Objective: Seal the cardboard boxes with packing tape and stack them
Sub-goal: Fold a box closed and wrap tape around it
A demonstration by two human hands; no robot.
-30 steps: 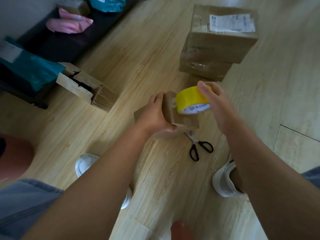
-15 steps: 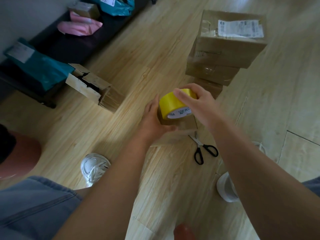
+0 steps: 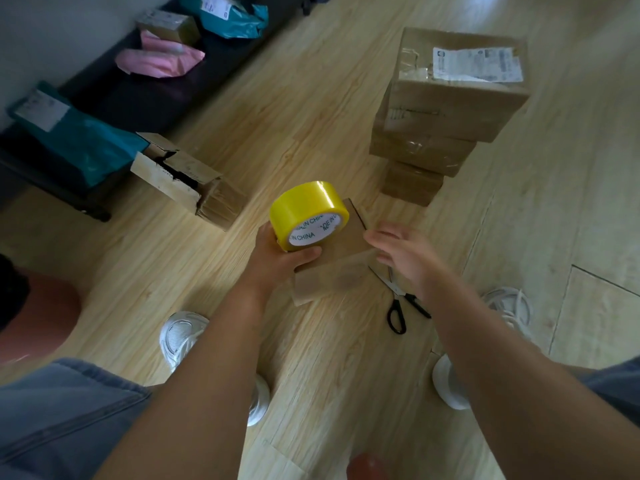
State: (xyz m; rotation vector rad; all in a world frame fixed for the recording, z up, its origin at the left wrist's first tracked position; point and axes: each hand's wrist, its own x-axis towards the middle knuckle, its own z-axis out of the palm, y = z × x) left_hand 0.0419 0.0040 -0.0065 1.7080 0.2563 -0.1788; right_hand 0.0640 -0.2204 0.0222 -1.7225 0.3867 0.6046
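While the left hand (image 3: 277, 263) grips it, tape roll (image 3: 306, 206), axis up toward camera (right hand (image 3: 403, 252) fingers (image 3: 379, 237) spread).

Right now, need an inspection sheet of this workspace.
Surface: wood-look floor; no table seen.
Job's things: yellow tape roll on top of the small box; stack of boxes behind, three showing, label on top; open box on its side at left.
Clutter: scissors on the floor, right of the small box.
Hands: left hand grips the tape roll; right hand has straight fingers at the small box's right edge, contact unclear.
Cables: nothing seen.
Surroundings: dark bench with teal bags, a pink bag and another box; white shoes.
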